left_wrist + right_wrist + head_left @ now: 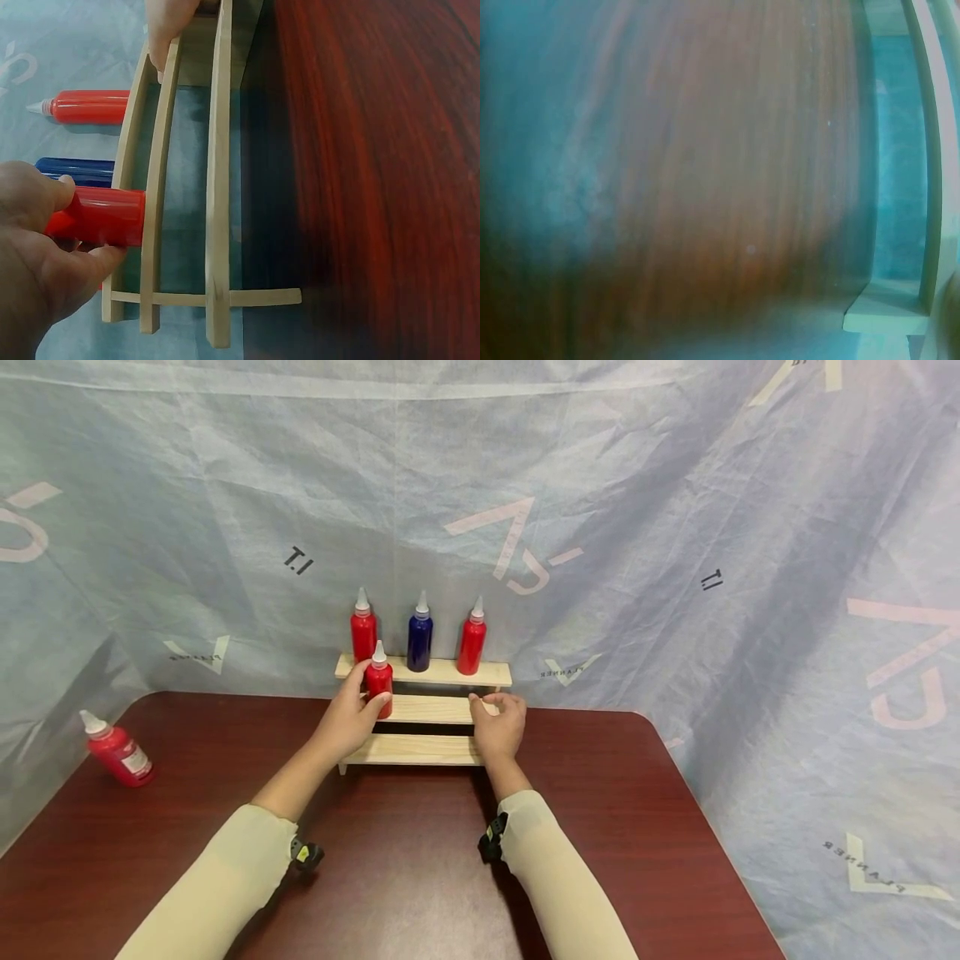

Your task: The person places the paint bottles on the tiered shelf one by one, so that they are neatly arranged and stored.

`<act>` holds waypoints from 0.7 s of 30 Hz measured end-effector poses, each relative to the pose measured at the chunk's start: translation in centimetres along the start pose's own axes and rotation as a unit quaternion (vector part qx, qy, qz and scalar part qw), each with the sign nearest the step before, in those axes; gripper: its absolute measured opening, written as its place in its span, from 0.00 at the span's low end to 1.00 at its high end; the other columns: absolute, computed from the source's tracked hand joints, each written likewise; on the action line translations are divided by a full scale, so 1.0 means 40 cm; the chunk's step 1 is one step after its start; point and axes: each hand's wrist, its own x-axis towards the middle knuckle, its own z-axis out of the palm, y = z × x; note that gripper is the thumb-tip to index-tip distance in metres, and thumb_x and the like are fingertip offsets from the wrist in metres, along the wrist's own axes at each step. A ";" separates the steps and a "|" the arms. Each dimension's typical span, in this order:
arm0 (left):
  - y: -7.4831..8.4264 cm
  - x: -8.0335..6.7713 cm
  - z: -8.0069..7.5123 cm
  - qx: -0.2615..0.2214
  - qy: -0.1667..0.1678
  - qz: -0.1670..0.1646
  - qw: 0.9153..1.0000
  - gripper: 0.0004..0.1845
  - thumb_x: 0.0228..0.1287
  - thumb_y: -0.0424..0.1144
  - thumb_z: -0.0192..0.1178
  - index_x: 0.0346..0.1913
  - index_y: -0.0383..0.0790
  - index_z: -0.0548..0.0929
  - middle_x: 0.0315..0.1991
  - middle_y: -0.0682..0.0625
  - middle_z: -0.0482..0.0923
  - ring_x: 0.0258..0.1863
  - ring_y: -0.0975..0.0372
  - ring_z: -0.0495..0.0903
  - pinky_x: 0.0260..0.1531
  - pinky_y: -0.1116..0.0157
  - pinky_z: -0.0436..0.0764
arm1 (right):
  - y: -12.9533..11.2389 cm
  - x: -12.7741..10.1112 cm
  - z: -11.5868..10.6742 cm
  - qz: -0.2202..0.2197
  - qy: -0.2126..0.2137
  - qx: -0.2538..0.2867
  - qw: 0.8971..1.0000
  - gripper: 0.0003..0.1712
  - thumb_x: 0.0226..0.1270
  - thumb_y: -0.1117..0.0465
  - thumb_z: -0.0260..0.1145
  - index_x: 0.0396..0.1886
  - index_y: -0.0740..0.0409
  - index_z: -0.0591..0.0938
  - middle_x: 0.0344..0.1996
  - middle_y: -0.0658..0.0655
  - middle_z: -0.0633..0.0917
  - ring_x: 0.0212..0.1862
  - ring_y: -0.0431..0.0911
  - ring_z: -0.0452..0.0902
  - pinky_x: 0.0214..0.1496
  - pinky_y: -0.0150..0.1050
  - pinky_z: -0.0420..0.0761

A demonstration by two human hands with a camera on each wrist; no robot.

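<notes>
My left hand (348, 714) holds a red squeeze bottle (380, 681) with a white pointed cap, upright at the left end of the middle step of a three-tier wooden rack (420, 749). In the left wrist view, the base of this bottle (112, 214) meets the middle slat. At the rack's other end, my right hand (498, 727) grips the middle step, thumb on the near side. Along the top step stand a red bottle (363, 631), a dark blue bottle (420, 639) and another red bottle (472, 643). The right wrist view is blurred, with the rack's end (889, 311) at its right.
Another red bottle (123, 756) with a white label stands at the left side of the dark red wooden table (405, 860). A grey-blue printed cloth (600, 568) hangs close behind the rack and along both sides.
</notes>
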 end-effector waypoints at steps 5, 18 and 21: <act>-0.007 0.002 0.009 -0.024 0.012 -0.010 1.000 0.35 0.80 0.37 0.58 0.80 0.35 0.54 0.80 0.32 0.62 0.80 0.43 0.66 0.78 0.43 0.68 | -0.002 -0.003 0.000 -0.005 0.004 0.004 1.000 0.14 0.62 0.56 0.80 0.33 0.62 0.87 0.49 0.62 0.79 0.55 0.59 0.79 0.65 0.53 0.80; -0.010 0.003 0.015 -0.022 0.033 -0.019 0.999 0.34 0.78 0.39 0.62 0.78 0.33 0.60 0.74 0.31 0.64 0.74 0.40 0.70 0.74 0.43 0.74 | 0.001 0.003 -0.003 -0.008 0.002 -0.007 1.000 0.14 0.62 0.54 0.80 0.33 0.61 0.87 0.51 0.63 0.80 0.55 0.60 0.80 0.65 0.53 0.80; -0.013 0.002 0.018 -0.007 0.047 -0.021 0.999 0.34 0.77 0.38 0.63 0.78 0.31 0.61 0.72 0.31 0.63 0.70 0.40 0.72 0.71 0.44 0.77 | 0.003 0.002 0.001 -0.006 0.002 -0.008 1.000 0.14 0.62 0.54 0.80 0.33 0.61 0.87 0.51 0.63 0.80 0.55 0.59 0.80 0.65 0.53 0.80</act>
